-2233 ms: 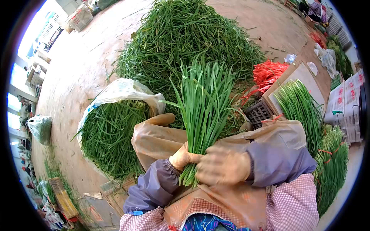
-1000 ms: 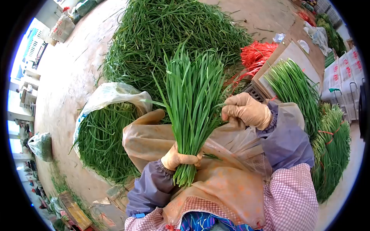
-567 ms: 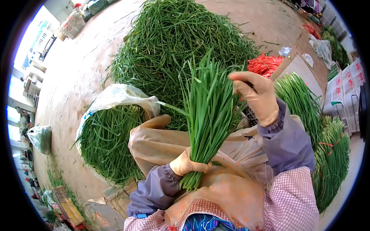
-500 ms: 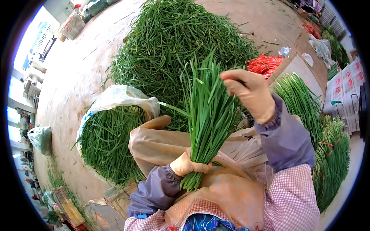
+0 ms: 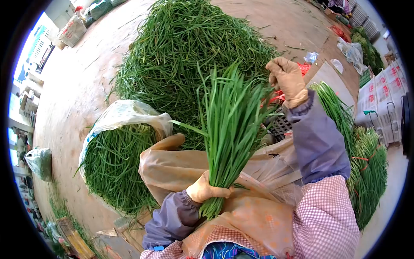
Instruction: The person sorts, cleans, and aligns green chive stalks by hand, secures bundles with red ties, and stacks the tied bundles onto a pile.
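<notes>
My left hand (image 5: 207,188), in a tan glove, is wrapped round the lower stems of a bunch of long green leaves (image 5: 230,125). The bunch fans upward over my lap, its cut ends poking out below the fist. My right hand (image 5: 287,80), gloved too, is raised to the right of the leaf tips, apart from the bunch. Its fingers are curled together, and what they hold, if anything, is too small to name. Behind the bunch lies a big heap of green leaves (image 5: 194,52).
At left stands an open plastic bag (image 5: 125,114) full of leaves. Red ties (image 5: 276,98) and a dark crate (image 5: 280,125) lie beyond my right forearm. Tied bunches (image 5: 371,172) are at the right, near white crates (image 5: 384,101). A smaller bag (image 5: 39,164) sits far left.
My right hand has left the bunch and moved up and to the right, away from the leaf tips. My left hand has kept its hold on the stems.
</notes>
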